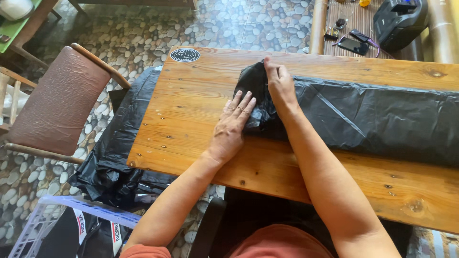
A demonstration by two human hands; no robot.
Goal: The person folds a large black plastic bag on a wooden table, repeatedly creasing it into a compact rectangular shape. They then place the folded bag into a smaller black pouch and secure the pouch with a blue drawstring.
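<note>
The left hand [233, 125] lies flat, fingers spread, pressing the folded end of a black plastic bag [363, 117] on the wooden table [191, 114]. Beyond it, the right hand [279, 86] seems to pinch the bag's far corner. Bare wood stretches leftward to the table's edge.

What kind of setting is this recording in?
Probably a home or small informal workshop: a wooden table on a pebble-pattern tiled floor, a padded wooden chair, and both hands folding a black plastic bag.
</note>
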